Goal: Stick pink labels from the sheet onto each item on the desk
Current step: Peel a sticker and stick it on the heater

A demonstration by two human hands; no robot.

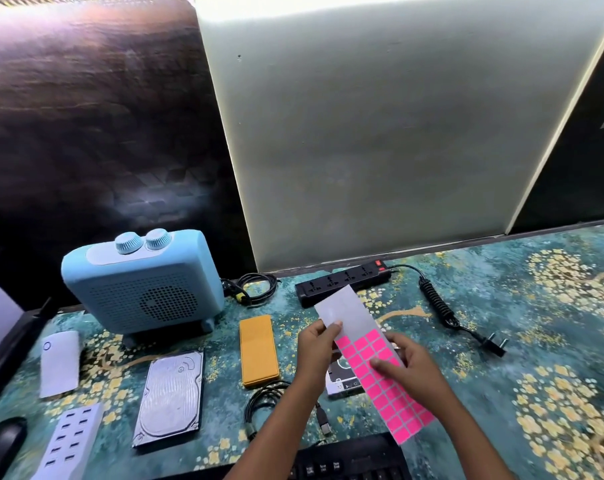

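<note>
A long label sheet (380,375), bare grey at its far end and covered in pink square labels nearer me, is held above the desk. My left hand (316,348) pinches its left edge near the top pink row. My right hand (408,367) holds the sheet from the right, thumb on the pink labels. On the desk lie a blue fan heater (141,285), an orange case (258,349), a large hard drive (172,396), a small drive (342,379) partly hidden under the sheet, a black power strip (342,282), a white power bank (59,362) and a white USB hub (70,441).
A coiled black USB cable (269,403) lies by my left forearm, another cable (255,287) behind the heater. The strip's cord and plug (491,342) trail right. A black keyboard (345,462) and mouse (2,441) sit at the near edge. A white panel stands behind.
</note>
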